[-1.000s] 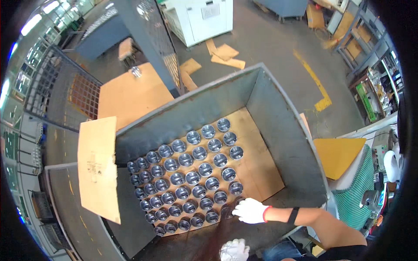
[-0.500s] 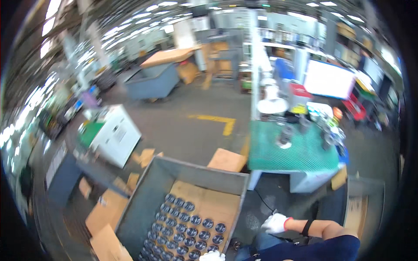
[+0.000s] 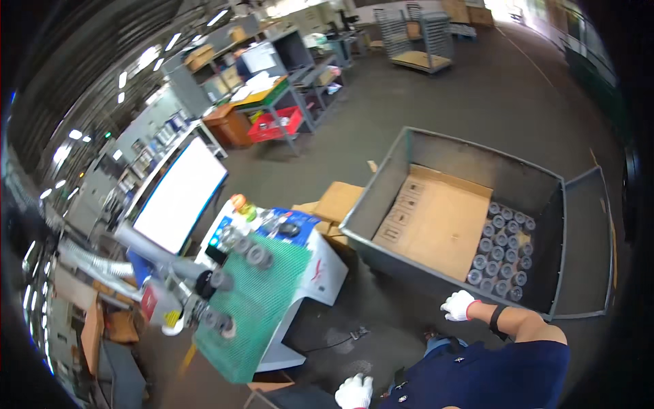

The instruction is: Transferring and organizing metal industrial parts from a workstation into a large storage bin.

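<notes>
Grey bin (image 3: 381, 235) edge just beside gloved right hand (image 3: 458, 305)

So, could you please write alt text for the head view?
A person's white-gloved right hand reaches toward a grey metal bin holding grey cylindrical parts and cardboard sheets. The gloved left hand hangs near a workstation's green mesh mat.

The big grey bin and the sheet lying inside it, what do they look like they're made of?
The bin looks like painted or dull-finished sheet metal: flat grey walls, thin straight rims, one side panel swung open. The sheet looks like plain brown cardboard, matte, with fold lines. The round cans beside it seem to be shiny metal, though they are too small to be sure.
</notes>
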Available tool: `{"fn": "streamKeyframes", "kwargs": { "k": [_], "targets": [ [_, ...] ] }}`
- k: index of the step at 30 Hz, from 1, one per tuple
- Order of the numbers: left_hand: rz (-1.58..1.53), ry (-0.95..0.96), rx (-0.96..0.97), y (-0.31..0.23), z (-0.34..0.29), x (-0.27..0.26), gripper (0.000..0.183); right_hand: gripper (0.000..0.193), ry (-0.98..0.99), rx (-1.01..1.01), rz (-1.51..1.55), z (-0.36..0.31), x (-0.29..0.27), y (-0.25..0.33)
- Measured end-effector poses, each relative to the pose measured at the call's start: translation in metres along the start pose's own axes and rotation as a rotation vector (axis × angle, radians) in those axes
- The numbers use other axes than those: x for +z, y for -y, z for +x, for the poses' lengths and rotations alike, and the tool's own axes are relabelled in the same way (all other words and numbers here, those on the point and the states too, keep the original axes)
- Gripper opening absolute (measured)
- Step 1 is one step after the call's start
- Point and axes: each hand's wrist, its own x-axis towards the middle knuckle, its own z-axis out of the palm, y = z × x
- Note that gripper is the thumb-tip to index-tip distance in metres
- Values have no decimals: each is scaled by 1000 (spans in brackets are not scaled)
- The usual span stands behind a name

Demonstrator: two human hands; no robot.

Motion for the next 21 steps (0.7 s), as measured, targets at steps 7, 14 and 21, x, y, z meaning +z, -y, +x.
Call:
{"fn": "streamKeyframes", "kwargs": {
  "k": [7,14,21],
  "targets": [
    [-27,98,439,-119,101,-8,44,47,-82,337,354,-18,22,-102],
    [370,307,545,-170,187,-27,45,47,-67,691,778,13,56,-148],
    [307,93,1004,-270,311,42,39,48,-26,872,989,63,146,-189]
  ]
}}
